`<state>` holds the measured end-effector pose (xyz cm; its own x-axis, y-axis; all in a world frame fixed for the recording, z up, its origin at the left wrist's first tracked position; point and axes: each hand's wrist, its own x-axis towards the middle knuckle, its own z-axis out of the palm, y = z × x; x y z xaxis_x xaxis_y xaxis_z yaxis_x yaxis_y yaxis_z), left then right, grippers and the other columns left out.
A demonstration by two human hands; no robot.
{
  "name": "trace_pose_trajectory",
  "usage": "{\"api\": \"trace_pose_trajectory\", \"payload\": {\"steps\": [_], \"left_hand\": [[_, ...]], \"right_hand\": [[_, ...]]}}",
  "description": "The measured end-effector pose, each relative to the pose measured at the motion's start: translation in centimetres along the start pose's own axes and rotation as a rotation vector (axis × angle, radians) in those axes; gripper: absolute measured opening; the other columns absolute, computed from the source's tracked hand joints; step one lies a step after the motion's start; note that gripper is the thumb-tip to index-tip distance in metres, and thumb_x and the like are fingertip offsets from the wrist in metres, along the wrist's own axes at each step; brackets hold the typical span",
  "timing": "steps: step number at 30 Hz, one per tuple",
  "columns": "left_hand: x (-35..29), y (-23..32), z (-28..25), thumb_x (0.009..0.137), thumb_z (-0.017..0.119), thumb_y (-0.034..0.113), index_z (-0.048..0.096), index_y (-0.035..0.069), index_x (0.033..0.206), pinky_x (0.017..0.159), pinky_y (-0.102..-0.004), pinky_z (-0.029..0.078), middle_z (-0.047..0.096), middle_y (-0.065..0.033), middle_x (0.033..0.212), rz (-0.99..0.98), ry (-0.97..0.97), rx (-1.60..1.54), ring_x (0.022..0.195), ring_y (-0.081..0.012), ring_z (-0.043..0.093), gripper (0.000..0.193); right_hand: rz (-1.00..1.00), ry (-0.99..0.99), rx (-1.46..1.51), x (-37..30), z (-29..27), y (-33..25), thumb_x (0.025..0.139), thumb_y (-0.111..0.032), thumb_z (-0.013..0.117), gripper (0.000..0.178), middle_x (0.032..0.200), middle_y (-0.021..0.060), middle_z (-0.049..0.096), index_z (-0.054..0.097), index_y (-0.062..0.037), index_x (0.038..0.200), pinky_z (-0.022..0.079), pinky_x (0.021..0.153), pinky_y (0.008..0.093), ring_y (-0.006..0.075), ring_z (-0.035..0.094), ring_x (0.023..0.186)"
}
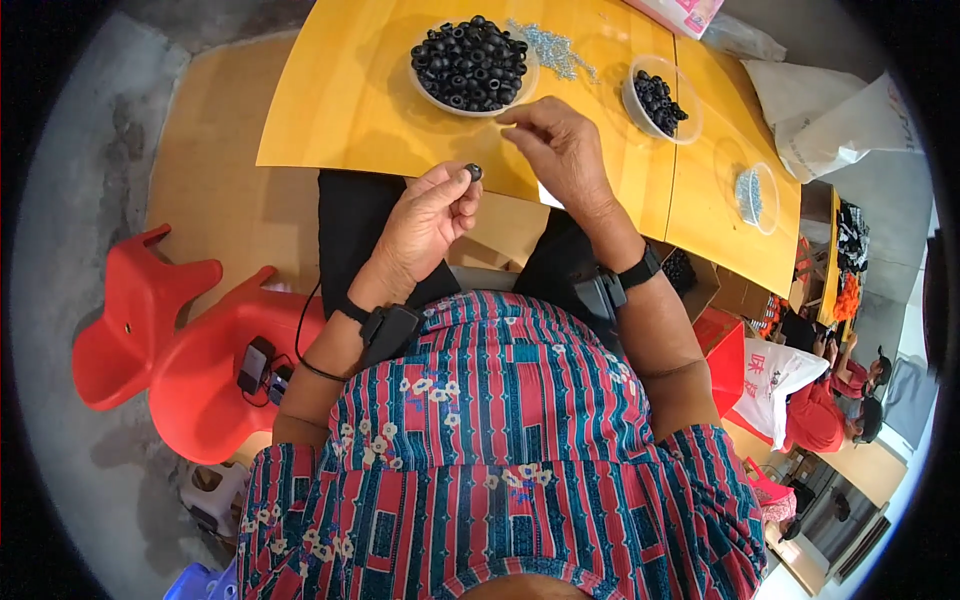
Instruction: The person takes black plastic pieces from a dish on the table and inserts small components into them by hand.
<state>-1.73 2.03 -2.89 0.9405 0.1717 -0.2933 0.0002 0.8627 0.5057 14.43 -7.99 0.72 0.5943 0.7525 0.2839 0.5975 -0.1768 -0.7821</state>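
My left hand (432,215) is closed just off the table's near edge, with a small black knob-like piece (474,172) pinched between thumb and forefinger. To its right and a little farther away, my right hand (562,150) hovers over the table. Its thumb and forefinger are drawn together; whatever they hold, if anything, is too small to make out. Beyond the hands stands a shallow dish (430,95) heaped with the same kind of black pieces (478,62). Silvery small metal parts (550,48) lie loose beside that dish.
On the yellow table (340,110), a clear tub (690,95) of black pieces and a smaller one (770,200) with silvery parts stand to the right. White sacks (800,110) are beyond. Red chairs (210,380) stand at left. Other people (830,405) sit at far right.
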Motion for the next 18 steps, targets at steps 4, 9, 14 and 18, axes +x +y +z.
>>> {"api": "trace_pose_trajectory", "payload": {"steps": [4, 9, 14, 18], "left_hand": [[0.0, -0.1, -0.2, 0.092, 0.051, 0.022, 0.052, 0.008, 0.099, 0.064, -0.0208, 0.039, 0.050, 0.0005, 0.084, 0.000, 0.035, 0.034, 0.072, -0.0074, 0.044, 0.016], [-0.6, -0.9, 0.6, 0.092, 0.050, 0.022, 0.051, 0.008, 0.101, 0.064, -0.0214, 0.038, 0.050, 0.0007, 0.085, -0.004, 0.018, 0.022, 0.072, -0.0078, 0.044, 0.016], [-0.9, -0.8, 1.2, 0.092, 0.050, 0.022, 0.051, 0.008, 0.101, 0.066, -0.0220, 0.038, 0.050, 0.0008, 0.085, -0.001, 0.016, 0.032, 0.072, -0.0081, 0.044, 0.016], [-0.8, -1.0, 1.0, 0.092, 0.050, 0.022, 0.051, 0.008, 0.101, 0.066, -0.0219, 0.038, 0.050, 0.0011, 0.085, -0.002, 0.003, 0.021, 0.073, -0.0079, 0.044, 0.016]], "right_hand": [[-0.136, 0.009, -0.192, 1.9, 0.3, 0.4, 0.074, -0.003, 0.066, 0.014, 0.076, 0.0063, 0.058, 0.067, -0.0052, 0.087, 0.046, 0.059, 0.0256, 0.0160, 0.058, 0.063], [-0.184, -0.044, -0.196, 2.7, 1.1, -0.5, 0.070, -0.006, 0.069, 0.018, 0.074, 0.0060, 0.056, 0.067, -0.0064, 0.088, 0.047, 0.059, 0.0277, 0.0179, 0.057, 0.063], [-0.123, -0.131, -0.246, 3.1, 1.7, -1.6, 0.064, -0.017, 0.073, 0.028, 0.082, 0.0091, 0.059, 0.067, -0.0105, 0.090, 0.049, 0.066, 0.0369, 0.0285, 0.060, 0.076], [-0.138, -0.138, -0.293, 2.8, 2.1, -1.7, 0.064, -0.017, 0.075, 0.031, 0.080, 0.0065, 0.058, 0.066, -0.0097, 0.093, 0.049, 0.063, 0.0293, 0.0199, 0.058, 0.070]]}}
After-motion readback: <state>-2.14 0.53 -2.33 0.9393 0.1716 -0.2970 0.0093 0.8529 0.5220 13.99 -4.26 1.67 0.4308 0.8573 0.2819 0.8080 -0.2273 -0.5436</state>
